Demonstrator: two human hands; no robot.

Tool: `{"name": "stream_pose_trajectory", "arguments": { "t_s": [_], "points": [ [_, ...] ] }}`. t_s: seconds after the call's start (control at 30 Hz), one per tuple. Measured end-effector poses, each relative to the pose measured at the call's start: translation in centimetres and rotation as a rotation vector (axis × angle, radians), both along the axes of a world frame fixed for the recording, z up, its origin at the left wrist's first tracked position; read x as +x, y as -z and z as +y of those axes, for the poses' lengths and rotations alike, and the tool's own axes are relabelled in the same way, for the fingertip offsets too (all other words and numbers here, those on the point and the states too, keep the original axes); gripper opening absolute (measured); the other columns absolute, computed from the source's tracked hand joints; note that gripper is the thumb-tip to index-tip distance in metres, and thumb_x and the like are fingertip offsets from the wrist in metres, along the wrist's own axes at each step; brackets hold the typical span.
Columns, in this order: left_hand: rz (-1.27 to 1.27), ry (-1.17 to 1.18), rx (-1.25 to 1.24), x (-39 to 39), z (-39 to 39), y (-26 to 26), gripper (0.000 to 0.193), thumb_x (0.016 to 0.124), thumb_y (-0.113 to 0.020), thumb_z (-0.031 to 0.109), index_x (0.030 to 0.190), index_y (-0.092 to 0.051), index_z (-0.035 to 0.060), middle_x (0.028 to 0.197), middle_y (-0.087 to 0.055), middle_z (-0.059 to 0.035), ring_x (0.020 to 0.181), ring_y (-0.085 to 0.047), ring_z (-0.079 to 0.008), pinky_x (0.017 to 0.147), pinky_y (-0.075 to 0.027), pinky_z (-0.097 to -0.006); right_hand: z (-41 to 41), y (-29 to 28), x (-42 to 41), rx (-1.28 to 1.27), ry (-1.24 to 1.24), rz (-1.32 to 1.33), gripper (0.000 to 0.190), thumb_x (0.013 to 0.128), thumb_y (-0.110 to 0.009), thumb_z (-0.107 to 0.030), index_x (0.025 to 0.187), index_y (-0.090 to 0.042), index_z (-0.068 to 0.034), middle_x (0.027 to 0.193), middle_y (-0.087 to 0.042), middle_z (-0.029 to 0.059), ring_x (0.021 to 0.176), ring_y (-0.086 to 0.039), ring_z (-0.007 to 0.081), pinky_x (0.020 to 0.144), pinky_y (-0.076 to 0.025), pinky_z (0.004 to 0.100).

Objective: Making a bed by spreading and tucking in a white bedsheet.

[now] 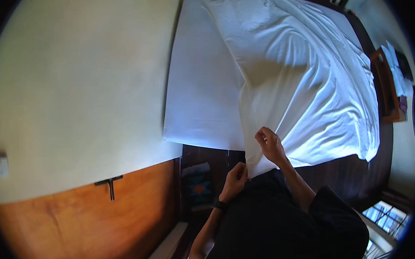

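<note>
A white bed sheet [289, 74] lies wrinkled over the right part of the mattress [203, 83], whose left strip shows its own pale cover. My left hand [235, 179], with a dark band at the wrist, grips the sheet's near left corner beside my body. My right hand [273, 148] is over the sheet close to that corner, its fingers curled. Whether cloth is pinched between those fingertips, I cannot tell. The sheet's near edge hangs past the mattress on the right.
A pale wall [84, 94] runs along the bed's left side, above an orange-brown wooden panel [92, 222] with a dark handle. A patterned woven mat [198, 187] lies on the dark floor. At right stands a wooden chair [387, 90] with cloth on it.
</note>
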State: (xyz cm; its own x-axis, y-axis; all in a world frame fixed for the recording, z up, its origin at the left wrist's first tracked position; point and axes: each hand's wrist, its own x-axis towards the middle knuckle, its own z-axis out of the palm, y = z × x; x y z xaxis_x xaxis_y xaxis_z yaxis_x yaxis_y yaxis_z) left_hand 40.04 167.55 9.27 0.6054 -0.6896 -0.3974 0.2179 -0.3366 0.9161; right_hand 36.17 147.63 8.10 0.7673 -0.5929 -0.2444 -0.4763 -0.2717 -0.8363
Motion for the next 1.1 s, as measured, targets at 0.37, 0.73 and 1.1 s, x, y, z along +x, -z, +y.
{"name": "stream_pose_trajectory", "arguments": {
  "t_s": [0.37, 0.73, 1.1],
  "points": [
    [-0.149, 1.031, -0.244, 8.4, -0.2, 1.2, 0.009, 0.088, -0.055, 0.007, 0.095, -0.058, 0.0035, 0.077, -0.060, -0.0100, 0.061, -0.053, -0.0207, 0.062, -0.043, -0.0296, 9.4, 8.2, -2.6, -0.482, 0.064, 0.484, 0.038, 0.080, -0.065, -0.016, 0.112, -0.052, -0.002, 0.095, -0.061, 0.0164, 0.082, -0.061, 0.0353, 0.074, -0.048, 0.0415],
    [0.860, 0.174, -0.073, 19.8, 5.4, 5.1, 0.043, 0.097, -0.040, 0.042, 0.102, -0.058, 0.0026, 0.092, -0.061, -0.0119, 0.084, -0.060, -0.0189, 0.077, -0.049, -0.0311, 21.4, -1.3, 4.4, 0.079, 0.175, -0.046, 0.010, 0.088, -0.055, 0.000, 0.097, -0.057, -0.003, 0.083, -0.064, 0.0087, 0.073, -0.062, 0.0236, 0.063, -0.047, 0.0327],
    [0.133, 0.033, 0.012, 30.6, 6.2, 9.0, 0.022, 0.094, -0.050, 0.023, 0.097, -0.056, 0.0021, 0.079, -0.053, -0.0031, 0.066, -0.049, -0.0092, 0.060, -0.043, -0.0242, 26.0, 1.2, 11.2, 0.074, 0.179, -0.180, 0.006, 0.093, -0.054, -0.011, 0.096, -0.055, -0.006, 0.075, -0.062, 0.0108, 0.064, -0.061, 0.0273, 0.060, -0.049, 0.0362]
  ]
}}
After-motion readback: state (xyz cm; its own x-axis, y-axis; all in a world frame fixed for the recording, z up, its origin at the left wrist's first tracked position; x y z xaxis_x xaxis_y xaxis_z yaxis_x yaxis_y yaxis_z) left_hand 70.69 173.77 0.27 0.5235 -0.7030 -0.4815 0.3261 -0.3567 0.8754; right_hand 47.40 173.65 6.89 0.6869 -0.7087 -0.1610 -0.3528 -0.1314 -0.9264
